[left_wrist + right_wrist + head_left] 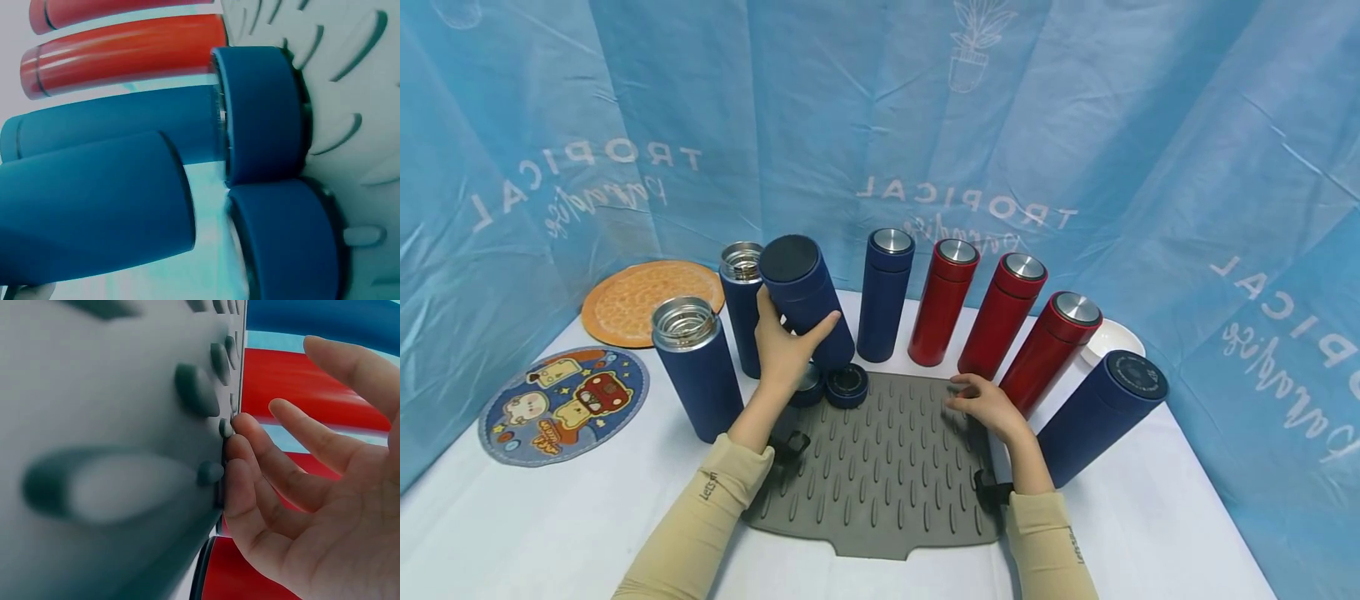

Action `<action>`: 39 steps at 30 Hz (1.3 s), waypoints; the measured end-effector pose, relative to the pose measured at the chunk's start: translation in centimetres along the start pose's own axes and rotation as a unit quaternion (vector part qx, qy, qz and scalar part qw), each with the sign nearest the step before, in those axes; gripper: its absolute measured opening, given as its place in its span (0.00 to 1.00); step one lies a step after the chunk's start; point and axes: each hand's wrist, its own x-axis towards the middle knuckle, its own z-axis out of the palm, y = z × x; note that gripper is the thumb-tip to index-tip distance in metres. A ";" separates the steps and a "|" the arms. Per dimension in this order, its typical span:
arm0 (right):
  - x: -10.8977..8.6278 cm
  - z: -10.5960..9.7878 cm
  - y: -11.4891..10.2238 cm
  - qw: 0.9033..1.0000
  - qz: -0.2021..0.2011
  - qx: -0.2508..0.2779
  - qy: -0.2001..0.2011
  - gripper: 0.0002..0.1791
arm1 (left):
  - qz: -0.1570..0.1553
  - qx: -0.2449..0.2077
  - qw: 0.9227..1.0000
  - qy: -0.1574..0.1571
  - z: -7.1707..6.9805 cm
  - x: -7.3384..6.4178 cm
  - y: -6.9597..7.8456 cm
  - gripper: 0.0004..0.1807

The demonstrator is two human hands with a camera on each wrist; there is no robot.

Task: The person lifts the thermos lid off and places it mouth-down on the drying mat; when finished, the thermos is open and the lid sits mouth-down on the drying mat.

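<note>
My left hand (785,346) grips a wide blue thermos flask (808,308) with a dark top, thumb on its near side. In the left wrist view, the flask's lower end hangs above the level of two loose blue lids (262,115). Those lids sit side by side at the back left of a grey ridged mat (880,467). Left of the hand stand two lidless blue flasks, a wide one (700,375) and a slimmer one (743,308). My right hand (988,406) holds nothing; its loosely bent fingers (244,494) rest by the mat's right edge.
A slim blue flask (886,300) and three red flasks (946,304) stand behind the mat. At the right are a wide blue flask (1093,421) and a white dish (1116,336). A round orange mat (640,300) and a cartoon mat (561,408) lie at left.
</note>
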 end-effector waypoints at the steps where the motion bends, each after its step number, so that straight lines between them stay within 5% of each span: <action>1: 0.0 0.0 0.0 1.000 0.001 -0.001 0.001 0.28 | 0.005 -0.001 1.000 -0.001 -0.2 -0.2 0.2 0.46; 13: -0.4 -0.1 -1.1 0.998 -0.043 0.021 0.028 0.26 | 0.069 0.001 0.997 -0.029 -1.2 -2.1 2.8 0.45; 24: -1.2 -0.4 -3.2 0.995 -0.075 0.044 0.055 0.24 | 0.133 0.041 0.989 -0.042 -1.1 -2.7 1.6 0.45; 30: -2.0 -0.3 -4.8 0.988 -0.110 0.073 0.076 0.21 | 0.174 0.111 0.977 -0.054 -0.8 -2.9 1.5 0.47; 39: -3.8 0.2 -6.7 0.975 -0.152 0.135 0.092 0.20 | 0.233 0.147 0.956 -0.104 0.1 -3.6 1.1 0.50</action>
